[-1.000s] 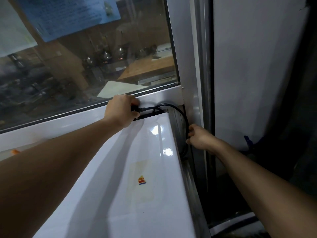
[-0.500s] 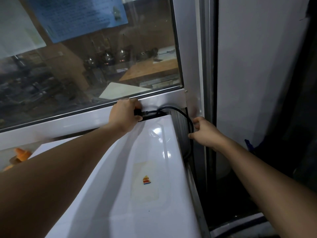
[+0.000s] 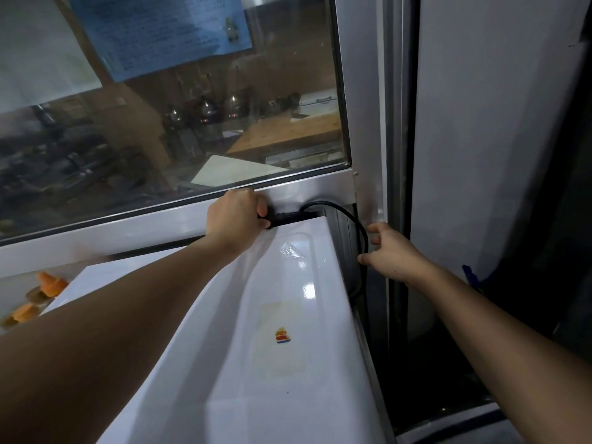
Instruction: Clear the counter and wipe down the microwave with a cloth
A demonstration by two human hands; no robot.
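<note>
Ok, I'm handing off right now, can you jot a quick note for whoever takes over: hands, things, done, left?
Left hand: gripping the black plug end of the cord behind the microwave.
Right hand: fingers loosely spread at the cord loop by the microwave's right rear corner, not clamped on it.
Things: white microwave against the window frame; orange bits on the counter at far left.
Done: nothing wiped that shows.
Left: sort the cord, clear the counter, wipe the microwave. No cloth in view.

You are standing in a kitchen; a white microwave (image 3: pixel 256 331) is sitting under a window (image 3: pixel 179 123); metal kettles (image 3: pixel 208 113) are showing beyond.
</note>
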